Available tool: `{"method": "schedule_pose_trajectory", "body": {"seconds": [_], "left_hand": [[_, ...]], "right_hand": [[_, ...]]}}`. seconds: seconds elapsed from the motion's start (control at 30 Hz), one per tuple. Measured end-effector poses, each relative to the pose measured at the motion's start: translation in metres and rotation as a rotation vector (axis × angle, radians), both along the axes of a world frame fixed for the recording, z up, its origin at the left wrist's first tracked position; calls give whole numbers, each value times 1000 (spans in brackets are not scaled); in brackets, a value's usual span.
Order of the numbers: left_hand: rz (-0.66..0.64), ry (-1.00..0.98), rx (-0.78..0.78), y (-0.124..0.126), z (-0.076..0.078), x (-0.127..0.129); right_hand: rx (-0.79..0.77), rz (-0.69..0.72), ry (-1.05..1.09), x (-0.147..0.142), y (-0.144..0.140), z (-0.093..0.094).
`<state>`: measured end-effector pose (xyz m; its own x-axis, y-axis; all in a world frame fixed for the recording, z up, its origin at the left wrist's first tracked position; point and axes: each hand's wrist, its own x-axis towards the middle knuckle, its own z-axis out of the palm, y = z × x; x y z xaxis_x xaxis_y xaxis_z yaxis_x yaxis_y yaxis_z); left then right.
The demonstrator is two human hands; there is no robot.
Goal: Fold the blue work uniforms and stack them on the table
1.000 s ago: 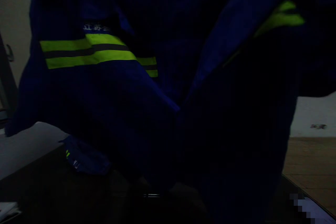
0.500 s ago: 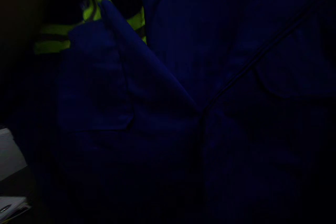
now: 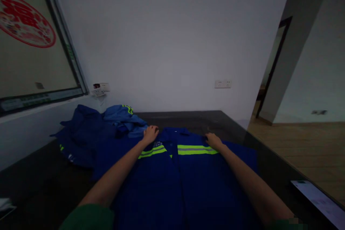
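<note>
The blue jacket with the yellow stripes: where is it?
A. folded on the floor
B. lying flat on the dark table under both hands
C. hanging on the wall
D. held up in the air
B: the jacket lies spread on the table, with the left hand and right hand resting near its collar.

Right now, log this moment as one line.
left hand: flat on jacket shoulder | right hand: flat on other shoulder | blue jacket: spread front-up on dark table | clothes pile: back left

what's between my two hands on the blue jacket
In the head view, between the left hand and right hand lies only the blue work jacket: its collar and yellow-green reflective stripes.
</note>
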<state>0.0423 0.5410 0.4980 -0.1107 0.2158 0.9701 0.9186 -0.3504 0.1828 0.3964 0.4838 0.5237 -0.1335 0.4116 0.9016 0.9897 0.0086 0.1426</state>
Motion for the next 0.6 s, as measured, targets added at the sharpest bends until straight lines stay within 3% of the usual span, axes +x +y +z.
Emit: {"method": "schedule_pose_trajectory", "body": {"seconds": [0.1, 0.23, 0.4, 0.5, 0.6], "left_hand": [[-60, 11, -82, 49, -26, 11], [-112, 22, -100, 75, -34, 12], [-140, 98, 38, 68, -27, 22], [-226, 411, 105, 51, -15, 31], [-283, 739, -48, 38, 1, 40]], "right_hand": [[66, -1, 53, 4, 33, -11], [159, 136, 24, -14, 38, 10], [48, 260, -155, -71, 47, 25], [-4, 258, -250, -103, 60, 26], [-57, 228, -318, -121, 70, 28]]}}
